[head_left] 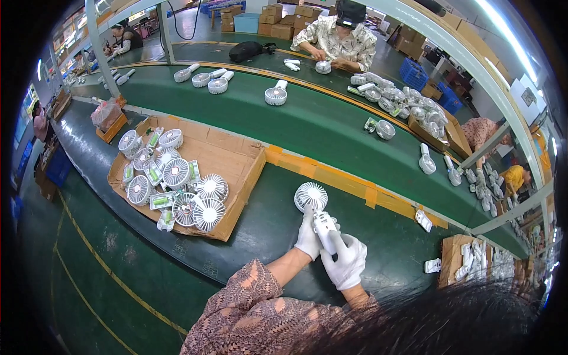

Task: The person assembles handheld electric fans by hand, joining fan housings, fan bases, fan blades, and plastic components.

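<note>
A white handheld fan (310,196) lies on the dark green bench in front of me, its round grille pointing away. Its handle (323,225) is between my white-gloved hands. From the left, my left hand (306,238) wraps round the handle just below the grille. My right hand (345,260) closes on the handle's lower end, thumb on top. The fingers under the handle are hidden. To the left, a shallow cardboard box (239,155) holds several fan heads (176,173), some with green parts showing in their opened handles.
A white handle shell (423,220) and a white part (432,265) lie to the right, beside a carton (451,251) of white handle pieces. Beyond a taped ledge (319,176), a green conveyor belt (236,115) carries several fans. A co-worker (337,38) sits across it. Metal posts stand around.
</note>
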`<action>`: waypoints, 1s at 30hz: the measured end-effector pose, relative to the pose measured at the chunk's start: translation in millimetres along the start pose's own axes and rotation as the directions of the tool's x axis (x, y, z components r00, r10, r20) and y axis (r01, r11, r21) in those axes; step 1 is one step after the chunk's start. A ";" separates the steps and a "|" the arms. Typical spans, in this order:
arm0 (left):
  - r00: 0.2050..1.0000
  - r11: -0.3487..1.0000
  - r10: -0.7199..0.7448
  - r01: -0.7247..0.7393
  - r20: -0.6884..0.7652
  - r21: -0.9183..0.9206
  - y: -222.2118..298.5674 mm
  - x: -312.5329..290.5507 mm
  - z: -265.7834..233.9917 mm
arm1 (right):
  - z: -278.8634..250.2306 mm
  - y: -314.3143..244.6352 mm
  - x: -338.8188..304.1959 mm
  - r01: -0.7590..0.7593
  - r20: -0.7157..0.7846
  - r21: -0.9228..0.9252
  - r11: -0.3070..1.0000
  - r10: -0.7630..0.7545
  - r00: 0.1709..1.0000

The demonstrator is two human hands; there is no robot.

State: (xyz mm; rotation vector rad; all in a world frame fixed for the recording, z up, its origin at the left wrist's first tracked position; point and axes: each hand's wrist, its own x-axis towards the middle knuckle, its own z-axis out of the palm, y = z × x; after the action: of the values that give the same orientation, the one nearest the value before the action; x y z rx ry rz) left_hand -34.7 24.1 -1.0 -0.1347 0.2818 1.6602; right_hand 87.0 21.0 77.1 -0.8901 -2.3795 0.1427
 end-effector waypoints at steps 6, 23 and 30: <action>1.000 0.998 0.021 -0.020 -0.022 0.051 -1.5 4.8 -1.8 | 9.9 5.0 14.5 -0.045 0.102 -0.096 0.994 0.055 0.993; 0.992 0.932 0.126 -0.113 -0.013 0.345 1.9 -5.0 5.2 | 23.5 33.1 2.7 -0.542 0.383 0.476 0.693 0.392 0.836; 0.984 0.745 0.147 -0.178 0.102 0.644 -0.9 -13.5 12.2 | 37.3 45.9 -3.5 -0.672 0.675 0.735 -0.090 0.193 0.712</action>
State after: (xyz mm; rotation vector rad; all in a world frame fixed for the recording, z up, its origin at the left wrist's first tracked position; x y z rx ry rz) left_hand -31.3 14.4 14.1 0.4715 0.8457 1.6412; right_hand 94.2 57.9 31.3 -0.8552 -1.3405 2.1518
